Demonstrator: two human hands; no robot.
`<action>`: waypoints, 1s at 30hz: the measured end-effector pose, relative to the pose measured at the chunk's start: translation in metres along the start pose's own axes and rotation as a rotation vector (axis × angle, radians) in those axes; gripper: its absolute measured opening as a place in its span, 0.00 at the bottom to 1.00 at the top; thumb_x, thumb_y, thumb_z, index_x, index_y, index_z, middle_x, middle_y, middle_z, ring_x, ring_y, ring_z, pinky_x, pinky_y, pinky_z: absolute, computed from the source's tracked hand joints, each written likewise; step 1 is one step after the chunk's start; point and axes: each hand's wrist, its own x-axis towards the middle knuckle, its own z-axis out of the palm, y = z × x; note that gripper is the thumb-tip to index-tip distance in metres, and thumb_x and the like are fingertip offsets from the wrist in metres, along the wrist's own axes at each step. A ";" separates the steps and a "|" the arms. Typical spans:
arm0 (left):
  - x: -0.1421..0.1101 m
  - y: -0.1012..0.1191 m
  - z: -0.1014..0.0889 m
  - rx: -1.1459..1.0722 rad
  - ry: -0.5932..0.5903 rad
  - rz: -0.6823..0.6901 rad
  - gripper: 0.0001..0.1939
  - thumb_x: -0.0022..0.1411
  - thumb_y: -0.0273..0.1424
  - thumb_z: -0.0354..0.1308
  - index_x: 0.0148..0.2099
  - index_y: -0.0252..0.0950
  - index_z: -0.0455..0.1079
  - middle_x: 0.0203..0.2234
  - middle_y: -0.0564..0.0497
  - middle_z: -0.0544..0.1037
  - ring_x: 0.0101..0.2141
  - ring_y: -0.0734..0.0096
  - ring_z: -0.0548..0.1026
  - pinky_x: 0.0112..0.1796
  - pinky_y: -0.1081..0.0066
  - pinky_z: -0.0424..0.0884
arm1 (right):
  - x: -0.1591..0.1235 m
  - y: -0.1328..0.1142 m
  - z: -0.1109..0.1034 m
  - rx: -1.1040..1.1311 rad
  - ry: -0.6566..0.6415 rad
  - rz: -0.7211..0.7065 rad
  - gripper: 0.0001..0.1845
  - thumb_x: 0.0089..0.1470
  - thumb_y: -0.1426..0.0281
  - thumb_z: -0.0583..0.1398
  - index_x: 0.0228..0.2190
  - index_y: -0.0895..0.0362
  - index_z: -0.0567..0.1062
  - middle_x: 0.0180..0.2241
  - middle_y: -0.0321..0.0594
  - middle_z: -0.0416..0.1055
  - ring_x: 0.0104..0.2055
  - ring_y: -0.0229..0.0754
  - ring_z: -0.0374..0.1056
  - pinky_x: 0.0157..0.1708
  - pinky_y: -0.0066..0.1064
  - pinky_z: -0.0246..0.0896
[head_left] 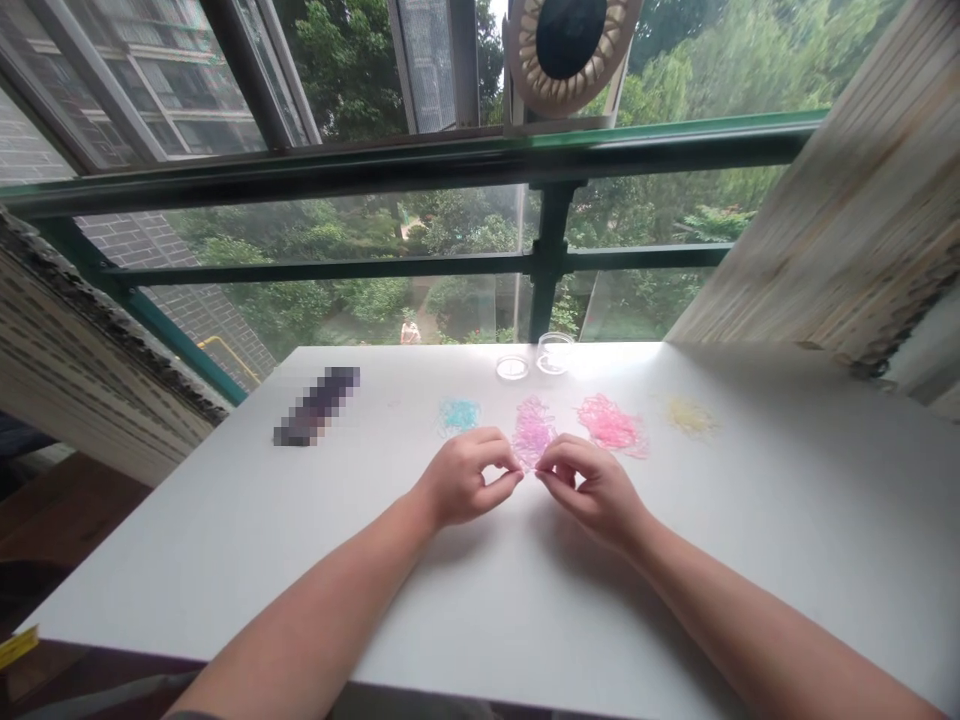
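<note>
My left hand [472, 478] and my right hand [596, 490] meet almost tip to tip above the white table, each with thumb and forefinger pinched. A thin purple rubber band, faint and tiny, seems to stretch between the two pinches. Just beyond the fingertips lies a loose pile of small purple rubber bands [533, 425]. A pile of blue rubber bands [459, 414] is behind my left hand. Past my right hand spreads a heap of pink rubber bands [611, 425], with yellow rubber bands [690, 415] farther right.
A clear round container [555, 354] and a clear round lid [512, 368] stand at the back of the white table [225, 540]. A blurred-out dark object [317, 405] lies at the left. Behind are a green railing [551, 240], a window fan [571, 45] and curtains [832, 200].
</note>
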 end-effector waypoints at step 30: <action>-0.002 -0.014 -0.009 0.112 -0.038 0.004 0.06 0.58 0.31 0.56 0.32 0.36 0.73 0.27 0.49 0.76 0.30 0.70 0.72 0.34 0.71 0.67 | -0.002 0.005 -0.005 -0.022 -0.043 0.097 0.03 0.49 0.74 0.59 0.29 0.56 0.71 0.25 0.34 0.67 0.20 0.31 0.57 0.21 0.25 0.54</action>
